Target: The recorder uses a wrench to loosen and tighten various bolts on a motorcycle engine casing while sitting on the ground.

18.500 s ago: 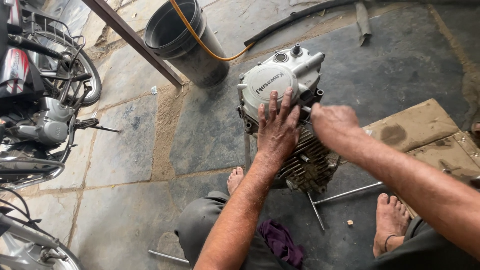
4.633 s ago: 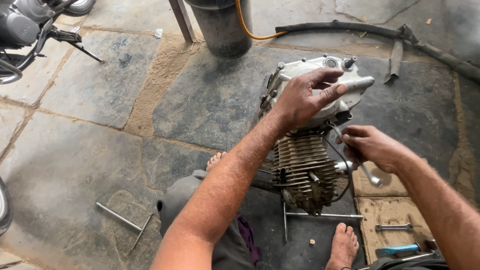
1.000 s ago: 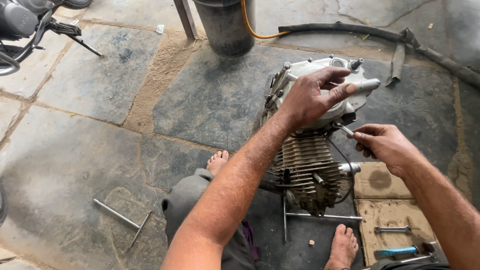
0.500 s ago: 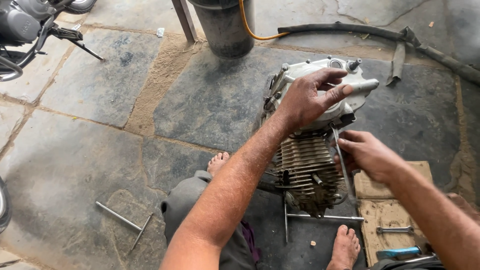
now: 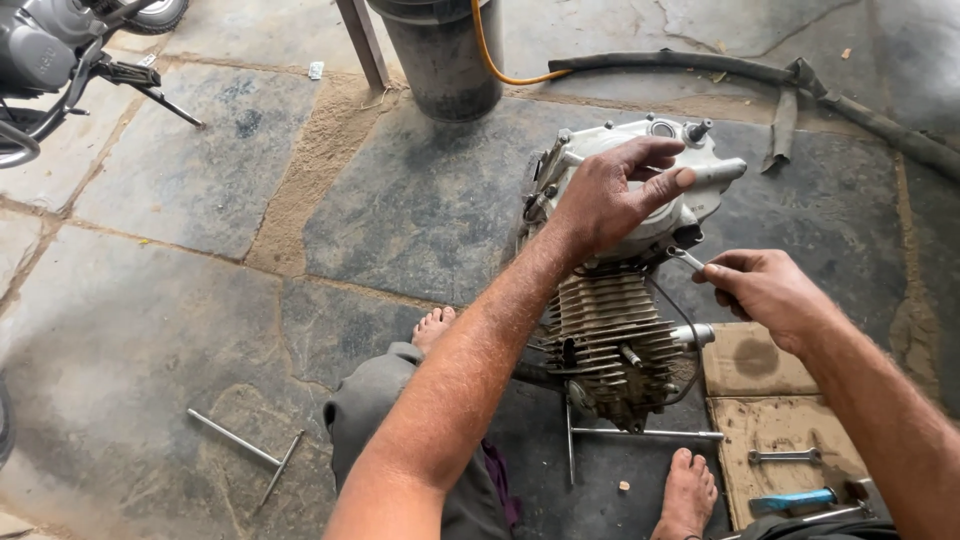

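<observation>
A person sits on a stone floor, bare feet either side of a motorcycle engine that stands on the slabs just ahead of the knees. Nearest the body, a blue-handled tool and a spanner lie on cardboard by the right foot, within easy reach. A T-handle wrench lies on the floor to the left, well apart.

The right hand is closed around a slim metal tool, its tip at the engine's side just under the pale cover. The left hand lies spread over that cover, fingers curled on its edge, apparently steadying the engine against the tool's push.

Beyond the engine stand a dark bucket with an orange hose, and a thick black hose across the floor. Part of a motorcycle shows far left.

Compared with half a second ago, the right hand sits higher and its tool now shows at the cover; the left hand's grip is unchanged.
</observation>
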